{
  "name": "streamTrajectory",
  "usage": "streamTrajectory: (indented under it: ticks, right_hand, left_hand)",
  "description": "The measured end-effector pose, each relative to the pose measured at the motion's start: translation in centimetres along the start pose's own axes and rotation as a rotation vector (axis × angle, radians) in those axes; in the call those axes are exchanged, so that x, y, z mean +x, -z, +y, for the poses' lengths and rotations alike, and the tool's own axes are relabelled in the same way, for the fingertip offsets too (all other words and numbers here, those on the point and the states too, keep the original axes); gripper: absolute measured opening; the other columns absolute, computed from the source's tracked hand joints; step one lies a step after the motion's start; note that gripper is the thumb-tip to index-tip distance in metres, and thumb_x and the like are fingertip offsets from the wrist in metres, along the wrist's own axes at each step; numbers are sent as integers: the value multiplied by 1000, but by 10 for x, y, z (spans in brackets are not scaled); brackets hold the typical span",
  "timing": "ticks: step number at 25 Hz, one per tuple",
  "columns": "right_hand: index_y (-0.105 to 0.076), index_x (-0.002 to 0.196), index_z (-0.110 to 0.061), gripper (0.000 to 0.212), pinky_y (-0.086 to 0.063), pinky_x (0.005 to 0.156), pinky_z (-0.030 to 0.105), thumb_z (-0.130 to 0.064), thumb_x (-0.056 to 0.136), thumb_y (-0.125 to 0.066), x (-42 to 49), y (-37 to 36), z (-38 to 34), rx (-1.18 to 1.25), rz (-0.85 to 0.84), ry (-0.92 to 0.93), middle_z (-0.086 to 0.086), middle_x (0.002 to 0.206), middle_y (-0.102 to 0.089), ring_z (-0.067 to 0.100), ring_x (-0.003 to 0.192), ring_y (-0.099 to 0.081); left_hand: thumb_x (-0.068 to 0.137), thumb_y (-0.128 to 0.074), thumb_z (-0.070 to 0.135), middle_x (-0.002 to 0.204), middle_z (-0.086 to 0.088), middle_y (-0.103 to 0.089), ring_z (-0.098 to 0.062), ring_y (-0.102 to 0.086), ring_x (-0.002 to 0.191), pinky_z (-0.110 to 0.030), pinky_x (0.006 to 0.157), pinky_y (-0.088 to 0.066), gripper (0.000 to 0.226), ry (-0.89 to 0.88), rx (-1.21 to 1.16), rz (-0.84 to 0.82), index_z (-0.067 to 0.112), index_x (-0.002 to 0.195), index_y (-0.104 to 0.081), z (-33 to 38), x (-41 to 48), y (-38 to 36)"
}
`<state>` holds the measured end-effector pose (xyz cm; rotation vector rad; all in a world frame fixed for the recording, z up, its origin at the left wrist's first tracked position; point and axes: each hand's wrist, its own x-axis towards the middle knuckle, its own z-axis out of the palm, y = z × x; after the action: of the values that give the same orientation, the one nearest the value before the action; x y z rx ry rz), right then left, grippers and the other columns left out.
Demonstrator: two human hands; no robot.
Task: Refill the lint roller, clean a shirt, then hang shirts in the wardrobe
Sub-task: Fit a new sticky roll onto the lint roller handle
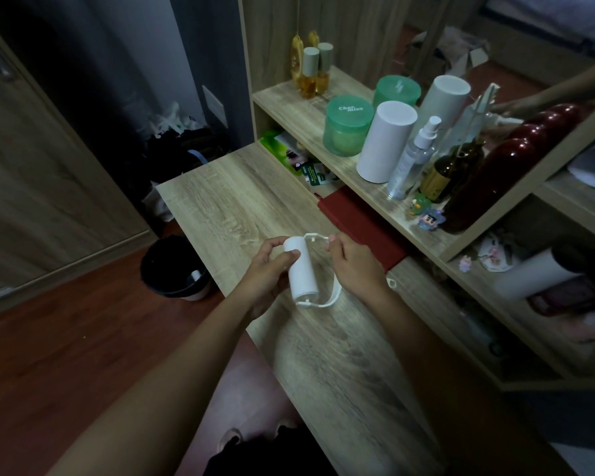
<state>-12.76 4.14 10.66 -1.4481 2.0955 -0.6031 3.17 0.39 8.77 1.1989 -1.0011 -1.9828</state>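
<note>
Refill stage, under way. Left hand (268, 273) grip clasped around white roll (299, 269), held just above counter (220, 201). Right hand (352, 261) pinching roller frame (318, 237), far end apparently unseated. No shirt in view; cleaning and hanging outstanding.

A black waste bin (174, 269) is seen at the left centre of the frame, on the reddish floor beside a pale wooden desk (241, 197). On the shelf (289, 101) at upper right, two green jars (347, 127), white cylinders (385, 142), a clear spray bottle (414, 159) and a brown bottle (450, 170) are lined up. A red notebook (361, 225) is laid beneath the shelf.
</note>
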Motion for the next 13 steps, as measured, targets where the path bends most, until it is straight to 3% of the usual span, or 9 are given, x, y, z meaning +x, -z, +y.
streamTrajectory:
  ticks: [4, 8, 10, 13]
  right_hand:
    - [-55, 100, -14, 40, -33, 65, 31, -39, 100, -24, 0, 0, -2, -65, 15, 1, 7, 88, -65, 27, 81, -57]
    - [-52, 100, -13, 40, -31, 66, 32, -38, 100, -22, -2, -2, -10, -105, 45, 11, 9, 91, -65, 28, 83, -57]
    - [-52, 101, -12, 40, -30, 66, 32, -38, 100, -22, -2, -5, -15, -108, 66, 14, 10, 93, -66, 29, 86, -58]
    - [-53, 105, -13, 41, -32, 67, 32, -37, 101, -21, 1, -7, -22, -94, 76, 10, 8, 94, -66, 24, 79, -54]
  left_hand:
    - [92, -53, 16, 104, -14, -60, -21, -63, 82, -37, 72, -55, 30, 19, 22, 1, 28, 118, -44, 0, -4, -5]
    - [85, -62, 8, 101, -17, -60, -33, -64, 81, -54, 78, -52, 60, 28, 1, -2, 38, 125, -29, -4, -8, -16]
    - [81, -59, -3, 94, -17, -56, -28, -61, 70, -48, 72, -54, 65, -34, 8, 32, 38, 122, -28, -4, -8, -22]
    - [79, -56, -3, 93, -14, -53, -20, -57, 61, -32, 56, -53, 65, -110, 113, 152, 41, 118, -28, 0, -8, -26]
